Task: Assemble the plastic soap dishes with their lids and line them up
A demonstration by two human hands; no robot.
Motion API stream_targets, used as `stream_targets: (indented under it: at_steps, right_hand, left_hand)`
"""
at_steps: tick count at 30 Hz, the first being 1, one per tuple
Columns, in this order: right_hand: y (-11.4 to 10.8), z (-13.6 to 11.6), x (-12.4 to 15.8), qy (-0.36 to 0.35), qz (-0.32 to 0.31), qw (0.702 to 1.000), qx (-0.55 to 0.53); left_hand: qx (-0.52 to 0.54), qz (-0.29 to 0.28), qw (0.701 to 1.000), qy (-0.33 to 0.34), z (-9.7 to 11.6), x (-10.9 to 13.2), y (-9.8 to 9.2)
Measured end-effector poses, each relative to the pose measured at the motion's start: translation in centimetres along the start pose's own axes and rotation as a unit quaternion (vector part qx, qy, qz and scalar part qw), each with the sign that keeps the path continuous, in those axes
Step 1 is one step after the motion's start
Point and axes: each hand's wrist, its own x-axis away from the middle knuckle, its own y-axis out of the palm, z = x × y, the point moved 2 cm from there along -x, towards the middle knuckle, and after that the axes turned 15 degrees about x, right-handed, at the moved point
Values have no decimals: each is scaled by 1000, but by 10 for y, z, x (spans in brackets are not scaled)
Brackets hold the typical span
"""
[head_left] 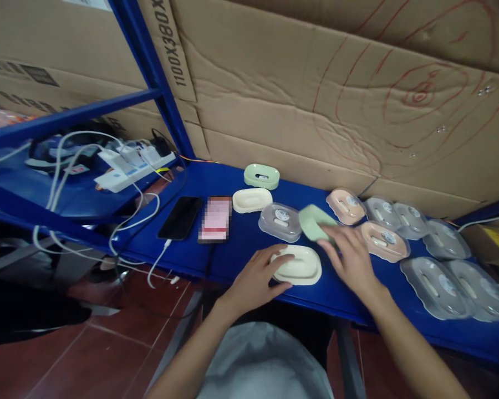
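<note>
My left hand grips the left end of a cream soap dish at the shelf's front edge, its fingers over the rim and thumb at the near side. Just to the right, my right hand holds a pale green soap dish part, tilted and raised slightly, with thumb and fingers on its right end. Behind these lie a lidded grey soap dish, another cream soap dish and a green soap dish piece with an oval slot.
Peach soap dishes and several grey ones under clear lids stand at the right. Two phones, one black, one lit, lie left. A power strip trails white cables. Cardboard walls the back.
</note>
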Motion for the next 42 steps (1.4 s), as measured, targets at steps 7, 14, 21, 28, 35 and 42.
stream_targets:
  at_steps: [7,14,21,28,35,42]
  right_hand:
    - [3,-56,54,-49,-53,997,35]
    - [10,-67,55,-101,-96,990,10]
    - [9,-43,66,-103,-158,982,-18]
    - [20,-44,65,-125,-154,979,-40]
    - [21,-13,63,-85,-148,984,-54]
    - [39,48,76,143,-76,983,85]
  left_hand:
    - [11,-1,1000,11,-2,0,1]
    - [-31,19,996,80,-4,-1,5]
    - [-7,43,997,67,-4,0,2]
    - [-46,71,995,56,-6,1,4]
    - [-27,64,997,36,-3,-1,2]
    - [62,51,997,19,0,-1,-3]
